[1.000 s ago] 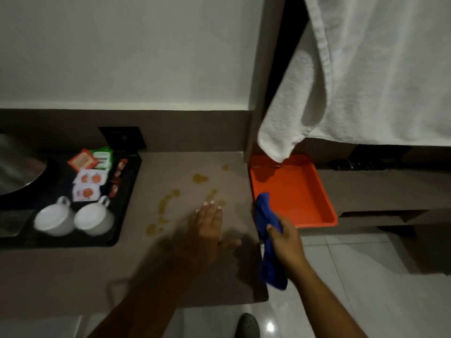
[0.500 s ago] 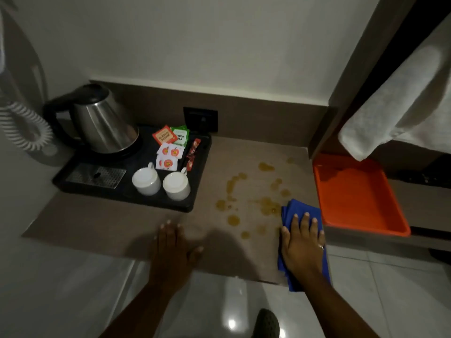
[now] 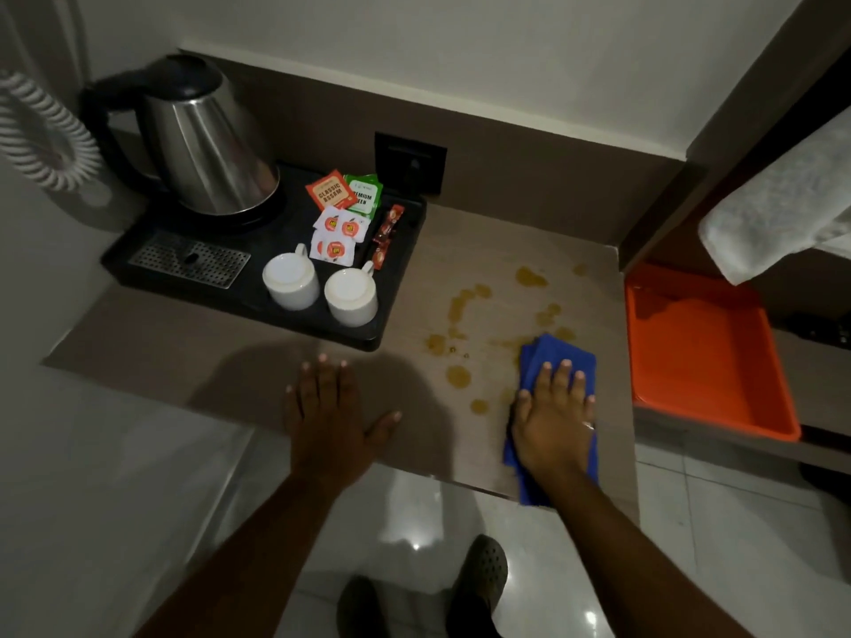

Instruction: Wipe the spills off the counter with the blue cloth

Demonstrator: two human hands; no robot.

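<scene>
The blue cloth [image 3: 552, 356] lies flat on the beige counter [image 3: 193, 356] near its front right corner, its lower end hanging over the edge. My right hand [image 3: 552, 416] presses flat on the cloth with fingers spread. Several amber spills [image 3: 458, 375] dot the counter just left of and beyond the cloth, with more spills [image 3: 529, 276] farther back. My left hand [image 3: 327, 416] rests palm-down on the counter's front edge, holding nothing.
A black tray [image 3: 396, 315] at the left holds a steel kettle [image 3: 207, 145], two white cups [image 3: 290, 280] and tea sachets [image 3: 331, 193]. An orange tray [image 3: 709, 352] sits on a lower shelf at the right, under a hanging white towel [image 3: 778, 214]. A coiled cord [image 3: 41, 135] hangs far left.
One second ago my right hand held the cloth up at the counter's edge; it now presses it flat on the counter. My left hand slid back to the front edge.
</scene>
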